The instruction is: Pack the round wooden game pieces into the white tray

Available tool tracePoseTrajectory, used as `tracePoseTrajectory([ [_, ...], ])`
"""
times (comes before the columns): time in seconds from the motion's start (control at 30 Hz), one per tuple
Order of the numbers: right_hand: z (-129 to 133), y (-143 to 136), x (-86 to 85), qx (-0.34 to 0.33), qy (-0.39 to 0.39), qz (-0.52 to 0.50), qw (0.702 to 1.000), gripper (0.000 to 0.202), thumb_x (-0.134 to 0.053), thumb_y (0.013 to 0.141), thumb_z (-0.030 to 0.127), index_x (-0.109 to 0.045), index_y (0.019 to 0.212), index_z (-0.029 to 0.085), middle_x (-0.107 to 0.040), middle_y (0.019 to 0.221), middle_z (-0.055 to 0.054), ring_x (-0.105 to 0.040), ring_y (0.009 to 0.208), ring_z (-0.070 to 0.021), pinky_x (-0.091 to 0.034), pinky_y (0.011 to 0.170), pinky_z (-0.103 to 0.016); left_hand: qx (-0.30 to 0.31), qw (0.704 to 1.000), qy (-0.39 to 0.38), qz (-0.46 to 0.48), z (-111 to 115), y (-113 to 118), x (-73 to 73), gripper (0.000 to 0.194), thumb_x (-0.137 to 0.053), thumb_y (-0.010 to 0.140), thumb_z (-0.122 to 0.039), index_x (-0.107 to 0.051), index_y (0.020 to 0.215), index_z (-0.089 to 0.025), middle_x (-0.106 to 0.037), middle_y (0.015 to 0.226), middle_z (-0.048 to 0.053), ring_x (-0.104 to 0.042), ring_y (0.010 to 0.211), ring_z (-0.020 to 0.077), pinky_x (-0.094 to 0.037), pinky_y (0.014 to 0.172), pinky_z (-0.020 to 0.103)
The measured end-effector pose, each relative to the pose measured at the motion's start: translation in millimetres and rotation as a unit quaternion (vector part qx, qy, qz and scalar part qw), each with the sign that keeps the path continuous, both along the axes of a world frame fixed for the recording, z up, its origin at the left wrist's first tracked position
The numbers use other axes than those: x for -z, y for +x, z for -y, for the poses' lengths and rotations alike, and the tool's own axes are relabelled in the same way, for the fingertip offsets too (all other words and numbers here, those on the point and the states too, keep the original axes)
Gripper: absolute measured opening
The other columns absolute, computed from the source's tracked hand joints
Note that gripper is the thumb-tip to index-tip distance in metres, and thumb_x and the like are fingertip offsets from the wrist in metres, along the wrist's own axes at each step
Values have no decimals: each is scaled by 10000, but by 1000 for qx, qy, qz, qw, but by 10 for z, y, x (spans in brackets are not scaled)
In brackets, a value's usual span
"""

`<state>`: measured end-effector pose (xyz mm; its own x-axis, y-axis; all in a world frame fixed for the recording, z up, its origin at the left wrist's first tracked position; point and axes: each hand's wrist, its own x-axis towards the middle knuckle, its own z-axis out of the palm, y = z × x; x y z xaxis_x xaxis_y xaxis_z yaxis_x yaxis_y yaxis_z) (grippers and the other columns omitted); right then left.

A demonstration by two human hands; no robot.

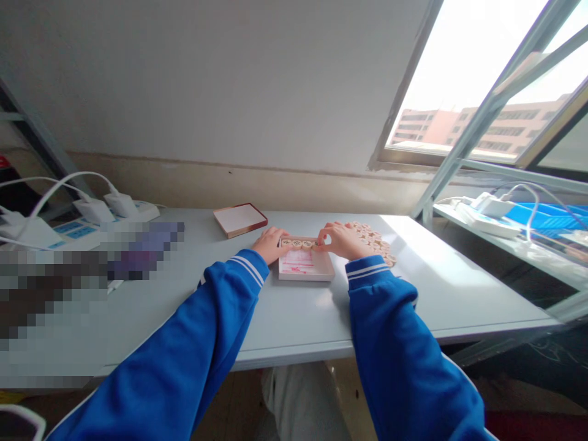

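A shallow box (305,276) lies on the table, with a row of round wooden Chinese chess pieces (296,244) along its far side. Pink marks show on its pale floor. My left hand (270,244) is closed around the box's left far corner, its thumb by the leftmost piece. At the right end of the row, my right hand (342,240) pinches a Chinese chess piece (316,244) between thumb and forefinger; the fingers partly cover it. A spread of loose Chinese chess pieces (372,236) lies just beyond and right of my right hand, which hides some of them.
A box lid (241,219) lies inside-up on the table (206,251) towards the back left. Power strips with plugged-in chargers (94,210) stand at the left. On a right-hand shelf sit another power strip (487,217) and a blue basket (546,215). A metal post (478,122) rises by the window.
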<state>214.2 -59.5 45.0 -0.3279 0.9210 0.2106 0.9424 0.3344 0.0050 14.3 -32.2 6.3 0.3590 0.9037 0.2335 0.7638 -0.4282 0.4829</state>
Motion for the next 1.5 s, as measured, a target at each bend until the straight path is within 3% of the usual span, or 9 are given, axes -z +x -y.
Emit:
tracePoseTrajectory([
  [0.23,18,80,-91,36,27,-38,998,126,-554,756,293,-666,738,239,-621,814,-15,-517,782,-164,-273,716,-295,12,1000,7,12,-13,-10,9,309,-496,737,-315,-558,997,-161,-520,997,72,-465,1019,210,-356,924,331],
  [0.37,-48,303,-69,184,100,-45,977,183,-476,789,276,-651,821,234,-616,866,-43,-498,876,-205,-276,738,-335,-6,1000,5,29,-32,-28,5,289,-469,759,-319,-569,982,-164,-517,970,65,-501,945,195,-382,895,325],
  [0.47,-98,424,16,254,79,-21,964,213,-498,762,316,-645,895,239,-577,976,-90,-447,957,-256,-281,750,-377,-31,999,19,33,-56,-48,6,274,-454,770,-301,-574,973,-163,-509,949,63,-527,863,176,-386,891,327],
  [0.63,-157,450,142,251,36,16,967,238,-457,776,275,-635,930,237,-562,994,-109,-432,940,-265,-283,744,-405,-40,998,28,26,-76,-66,11,246,-440,777,-298,-593,923,-173,-516,923,55,-536,807,163,-401,871,324],
  [0.93,-188,426,152,221,38,23,974,193,-493,761,279,-646,854,209,-570,967,-107,-434,945,-258,-280,742,-386,-39,999,33,6,-68,-51,8,249,-425,782,-290,-602,901,-162,-544,915,69,-524,851,186,-389,882,329],
  [1.17,-133,282,61,150,63,-103,981,236,-528,729,431,-635,802,234,-609,876,-47,-464,926,-231,-282,803,-385,-37,999,31,-7,-51,-49,-14,242,-424,779,-290,-601,901,-177,-555,903,59,-527,848,189,-396,866,329],
  [1.27,-101,110,-2,27,76,-192,978,230,-543,727,426,-618,817,227,-593,863,-26,-486,867,-174,-333,746,-292,-31,999,28,-4,-61,-50,-7,242,-432,772,-289,-602,900,-174,-558,914,63,-528,860,194,-401,861,329],
  [1.37,-74,-128,0,-110,22,-207,972,191,-586,711,349,-613,829,200,-579,769,2,-502,723,-114,-345,653,-219,-22,999,28,4,-94,-45,24,242,-416,784,-274,-605,901,-178,-560,929,63,-519,915,193,-395,876,322],
  [1.5,-50,-378,101,-158,-21,-162,974,163,-620,688,291,-626,823,200,-586,687,26,-504,627,-89,-317,600,-203,-8,999,34,10,-135,-32,66,288,-340,819,-207,-608,919,-175,-566,944,60,-490,994,174,-351,935,304],
])
